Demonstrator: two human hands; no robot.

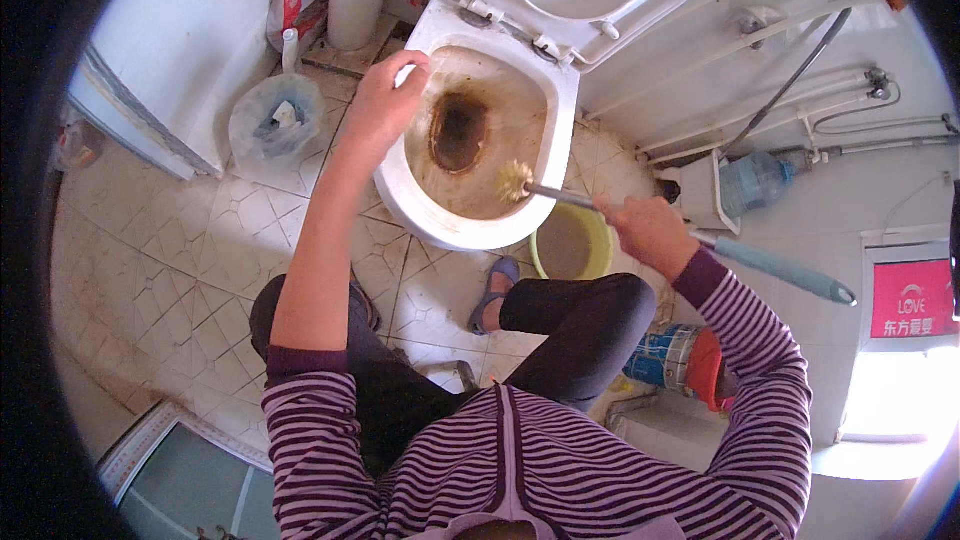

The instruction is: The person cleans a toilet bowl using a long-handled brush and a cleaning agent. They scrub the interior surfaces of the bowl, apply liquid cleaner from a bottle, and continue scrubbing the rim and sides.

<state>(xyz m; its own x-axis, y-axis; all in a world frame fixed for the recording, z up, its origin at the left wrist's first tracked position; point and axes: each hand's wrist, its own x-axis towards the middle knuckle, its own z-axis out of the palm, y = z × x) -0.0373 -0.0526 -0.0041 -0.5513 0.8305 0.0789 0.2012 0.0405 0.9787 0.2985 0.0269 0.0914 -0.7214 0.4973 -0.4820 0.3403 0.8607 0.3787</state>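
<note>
A stained toilet bowl point(517, 120) stands before me with its seat point(637, 15) raised. My right hand point(649, 232) grips the shaft of a toilet brush point(780, 266), whose pale round bristle head lies against the bowl's inner wall at the lower right. Brown stains and a dark ring surround the drain. At the bowl's left rim is my left hand point(390, 97), fingers curled, with a small white patch showing between thumb and fingers; whether that is a held thing or the rim behind cannot be told.
A yellow-green bucket point(534, 251) of murky water stands right of the bowl's base. To the left is a bin with a clear plastic liner point(244, 109). A blue and a red bucket point(701, 367) lie by my right knee. Pipes and a large water bottle point(750, 181) are along the right wall.
</note>
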